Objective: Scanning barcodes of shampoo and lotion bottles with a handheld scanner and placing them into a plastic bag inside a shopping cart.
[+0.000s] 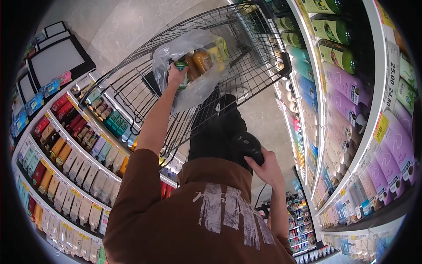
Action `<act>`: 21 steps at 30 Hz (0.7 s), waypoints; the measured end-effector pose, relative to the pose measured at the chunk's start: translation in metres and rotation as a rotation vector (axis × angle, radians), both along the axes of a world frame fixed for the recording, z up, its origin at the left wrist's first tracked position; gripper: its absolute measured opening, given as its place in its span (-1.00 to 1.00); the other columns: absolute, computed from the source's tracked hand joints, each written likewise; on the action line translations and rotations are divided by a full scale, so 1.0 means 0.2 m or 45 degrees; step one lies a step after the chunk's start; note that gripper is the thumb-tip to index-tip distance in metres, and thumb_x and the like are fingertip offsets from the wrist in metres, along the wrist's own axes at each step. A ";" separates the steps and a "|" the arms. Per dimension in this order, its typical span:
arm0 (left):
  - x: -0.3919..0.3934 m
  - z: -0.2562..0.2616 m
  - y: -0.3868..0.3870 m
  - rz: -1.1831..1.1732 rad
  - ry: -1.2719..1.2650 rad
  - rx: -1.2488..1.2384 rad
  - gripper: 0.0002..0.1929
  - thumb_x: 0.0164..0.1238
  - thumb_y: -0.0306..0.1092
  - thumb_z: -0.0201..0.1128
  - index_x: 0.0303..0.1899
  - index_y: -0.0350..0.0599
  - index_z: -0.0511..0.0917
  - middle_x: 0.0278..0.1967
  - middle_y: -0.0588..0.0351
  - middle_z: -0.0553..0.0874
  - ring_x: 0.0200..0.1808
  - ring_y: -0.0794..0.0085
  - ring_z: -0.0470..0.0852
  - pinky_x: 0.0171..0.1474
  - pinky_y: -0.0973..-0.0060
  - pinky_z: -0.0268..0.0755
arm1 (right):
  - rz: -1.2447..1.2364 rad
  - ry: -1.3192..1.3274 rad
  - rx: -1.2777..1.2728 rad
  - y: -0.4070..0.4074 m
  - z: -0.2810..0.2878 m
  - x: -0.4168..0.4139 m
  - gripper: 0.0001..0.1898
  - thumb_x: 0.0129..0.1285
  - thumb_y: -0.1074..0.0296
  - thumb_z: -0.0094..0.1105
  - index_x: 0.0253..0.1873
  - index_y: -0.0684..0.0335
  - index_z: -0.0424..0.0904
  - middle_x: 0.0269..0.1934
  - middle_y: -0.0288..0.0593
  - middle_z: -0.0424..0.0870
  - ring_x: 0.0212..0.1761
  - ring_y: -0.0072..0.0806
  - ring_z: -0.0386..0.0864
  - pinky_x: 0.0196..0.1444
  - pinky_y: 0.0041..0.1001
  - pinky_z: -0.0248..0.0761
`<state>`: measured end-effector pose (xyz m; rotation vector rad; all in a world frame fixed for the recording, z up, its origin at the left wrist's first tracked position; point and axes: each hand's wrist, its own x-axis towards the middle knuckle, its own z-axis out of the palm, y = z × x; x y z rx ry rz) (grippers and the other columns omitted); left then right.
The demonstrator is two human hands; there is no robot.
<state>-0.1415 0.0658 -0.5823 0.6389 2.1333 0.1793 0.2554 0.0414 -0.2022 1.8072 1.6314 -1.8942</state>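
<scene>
My left hand (177, 75) reaches over the wire shopping cart (245, 71) and grips a green bottle (181, 66) at the mouth of a clear plastic bag (194, 99). Beside it in the bag lie an amber bottle (202, 61), a brown bottle partly hidden behind the plastic, and a yellow package (221, 49). Near my waist, on the right, my right hand (268, 165) holds a black handheld scanner (249, 145) by its handle, with the rounded head over my dark trousers.
Curved shelves (372, 145) of purple, green and blue bottles stand on the right, and more bottle shelves (62, 138) on the left. Framed panels (57, 59) stand at the upper left. The stone-tiled floor (128, 26) shows beyond the cart.
</scene>
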 end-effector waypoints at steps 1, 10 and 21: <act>0.00 -0.01 -0.02 0.052 0.090 -0.009 -0.03 0.23 0.19 0.50 0.51 -0.15 0.22 0.22 -0.39 0.69 0.24 -0.19 0.70 0.29 0.02 0.52 | -0.011 0.010 -0.004 0.00 0.00 -0.01 -0.66 0.32 0.27 0.46 0.06 0.36 0.65 -0.54 0.00 0.59 -0.55 -0.25 0.58 -0.37 -0.31 0.43; 0.02 -0.06 -0.11 0.270 0.268 0.079 -0.02 0.24 0.17 0.52 0.50 -0.21 0.21 0.24 -0.41 0.66 0.27 -0.26 0.66 0.32 0.00 0.50 | 0.045 0.032 -0.008 -0.01 -0.09 -0.03 -0.65 0.33 0.25 0.45 0.06 0.36 0.65 -0.53 0.03 0.60 -0.53 -0.14 0.61 -0.36 -0.27 0.44; 0.08 -0.11 -0.09 0.344 0.347 -0.008 0.00 0.26 0.24 0.50 0.43 -0.37 0.20 0.27 -0.49 0.60 0.27 -0.32 0.63 0.34 -0.05 0.49 | 0.082 -0.031 -0.055 0.01 -0.13 -0.05 -0.67 0.35 0.25 0.43 0.04 0.37 0.63 -0.54 0.04 0.59 -0.52 -0.10 0.61 -0.35 -0.25 0.44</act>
